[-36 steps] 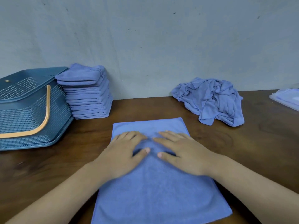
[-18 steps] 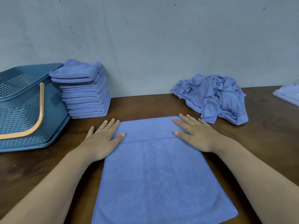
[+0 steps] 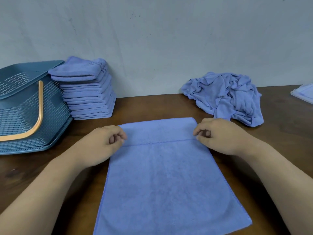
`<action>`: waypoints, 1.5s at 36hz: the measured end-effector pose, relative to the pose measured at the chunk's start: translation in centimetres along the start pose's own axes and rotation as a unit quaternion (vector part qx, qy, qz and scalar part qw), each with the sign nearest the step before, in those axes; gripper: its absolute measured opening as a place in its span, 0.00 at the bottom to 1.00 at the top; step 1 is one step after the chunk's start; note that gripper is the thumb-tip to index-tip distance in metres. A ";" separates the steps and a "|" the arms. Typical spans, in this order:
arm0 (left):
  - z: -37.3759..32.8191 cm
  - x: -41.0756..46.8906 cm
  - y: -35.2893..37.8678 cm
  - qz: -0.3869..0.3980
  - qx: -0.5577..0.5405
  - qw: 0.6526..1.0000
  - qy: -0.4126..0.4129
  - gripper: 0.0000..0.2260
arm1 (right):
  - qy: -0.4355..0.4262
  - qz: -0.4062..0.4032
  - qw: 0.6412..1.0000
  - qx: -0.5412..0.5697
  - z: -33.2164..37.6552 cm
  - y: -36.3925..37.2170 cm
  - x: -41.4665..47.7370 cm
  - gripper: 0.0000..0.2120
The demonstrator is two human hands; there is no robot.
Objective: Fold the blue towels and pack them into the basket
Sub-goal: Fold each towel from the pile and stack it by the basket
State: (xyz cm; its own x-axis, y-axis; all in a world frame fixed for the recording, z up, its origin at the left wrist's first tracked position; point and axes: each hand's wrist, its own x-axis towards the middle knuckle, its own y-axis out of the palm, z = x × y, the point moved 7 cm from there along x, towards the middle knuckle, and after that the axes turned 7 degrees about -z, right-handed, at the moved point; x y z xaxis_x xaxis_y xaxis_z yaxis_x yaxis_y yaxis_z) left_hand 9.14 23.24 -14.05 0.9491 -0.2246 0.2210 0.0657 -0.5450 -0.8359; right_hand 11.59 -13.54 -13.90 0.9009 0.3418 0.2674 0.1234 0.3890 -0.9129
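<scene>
- We count two hands, both over one towel (image 3: 166,175) spread flat on the table (image 3: 152,106) right in front of us.
- The towel's far end is folded over as one flap, and the flap's hem runs straight across from hand to hand.
- Our left hand (image 3: 103,143) sits at the towel's left edge, where the hem ends. Its fingers are curled in against the thumb and pinch the cloth there.
- Our right hand (image 3: 220,136) sits at the right edge, at the other end of the hem. It is curled the same way, with thumb and fingers nipping the towel's edge.
- One stack (image 3: 88,97) of folded towels stands at the back left against the wall (image 3: 152,39). A thicker folded one lies on top. The layers below are many and thin, so we cannot count the towels exactly.
- One heap (image 3: 225,97) of crumpled towels lies at the back right, near the right hand but apart from it. We cannot count the towels in it either.
- One basket (image 3: 22,112) sits at the far left, just beside the stack. It is blue and perforated, and its one orange handle (image 3: 36,116) hangs down the near side.
- We cannot see any towel inside the basket from this angle.
- One pale flat thing (image 3: 303,94) shows at the right edge of the view, cut off and too blurred for us to name.
</scene>
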 end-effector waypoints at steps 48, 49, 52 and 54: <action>2.7 1.1 1.2 -0.138 -0.059 0.982 -0.115 0.12 | 0.145 -0.122 0.956 0.225 -2.3 4.4 2.7 0.17; 2.7 1.0 1.6 -0.113 -0.022 0.987 -0.109 0.14 | 0.145 -0.118 0.957 0.220 -2.2 4.4 2.7 0.17; 2.5 0.8 2.1 -0.090 0.029 0.990 -0.101 0.15 | 0.141 -0.106 0.963 0.205 -1.8 4.4 2.7 0.17; 2.2 0.7 2.1 -0.087 0.044 0.990 -0.101 0.16 | 0.141 -0.103 0.965 0.197 -1.6 4.3 2.8 0.17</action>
State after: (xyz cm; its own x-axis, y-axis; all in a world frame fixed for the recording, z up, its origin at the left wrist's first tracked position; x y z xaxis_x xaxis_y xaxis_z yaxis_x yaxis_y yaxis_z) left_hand 10.63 23.72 -16.75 0.9629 0.0366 0.2674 0.2509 -0.4867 -0.8368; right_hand 15.26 -12.29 -17.59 0.9584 -0.0021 0.2853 0.1943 0.7371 -0.6473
